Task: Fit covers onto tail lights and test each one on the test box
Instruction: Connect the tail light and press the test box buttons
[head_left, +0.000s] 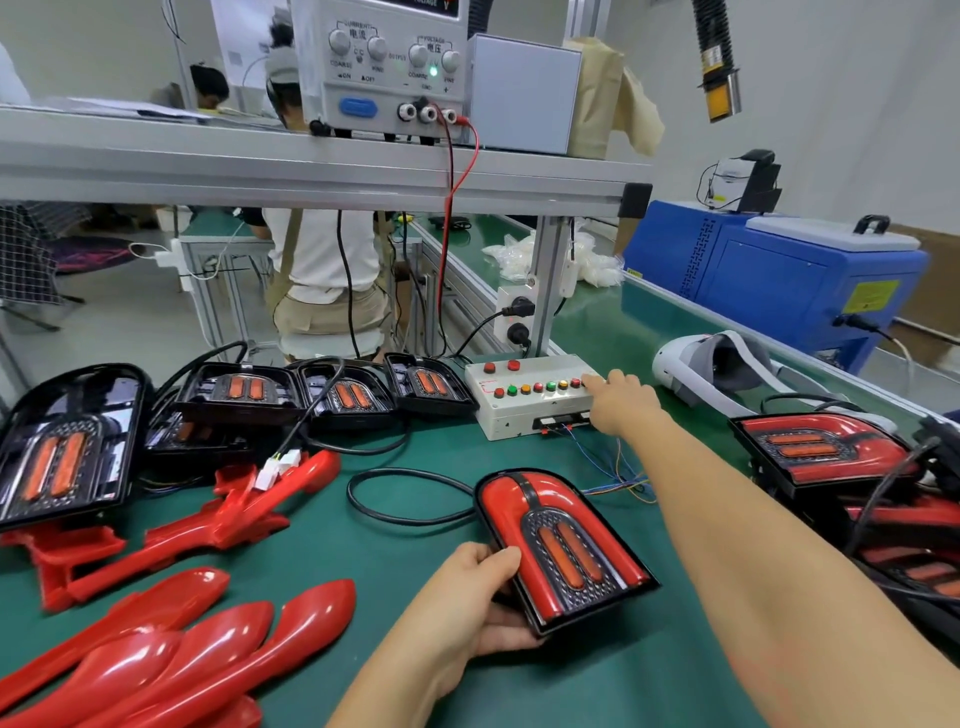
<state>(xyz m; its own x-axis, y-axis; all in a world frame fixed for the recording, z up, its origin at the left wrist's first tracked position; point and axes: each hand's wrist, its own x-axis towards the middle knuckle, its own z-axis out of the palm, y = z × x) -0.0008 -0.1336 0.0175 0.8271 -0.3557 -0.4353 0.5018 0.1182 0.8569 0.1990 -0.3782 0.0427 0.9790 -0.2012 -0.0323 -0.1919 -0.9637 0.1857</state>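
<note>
Head view: left hand (467, 597) grips tail light (563, 545) (right hand (621, 400) contact unclear).

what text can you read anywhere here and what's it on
"CURRENT", "电流", "VOLTAGE", "电压": power supply, above its knobs.
"COARSE", "ON", "OFF", "OUTPUT", "GND": same panel.
Yellow stickers on blue machine: too small to read.
Test box: no readable labels.

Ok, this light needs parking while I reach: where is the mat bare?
Bare mat lies between the loose red covers and the held tail light, and inside the cable loop before the test box. Far left and right are crowded.
</note>
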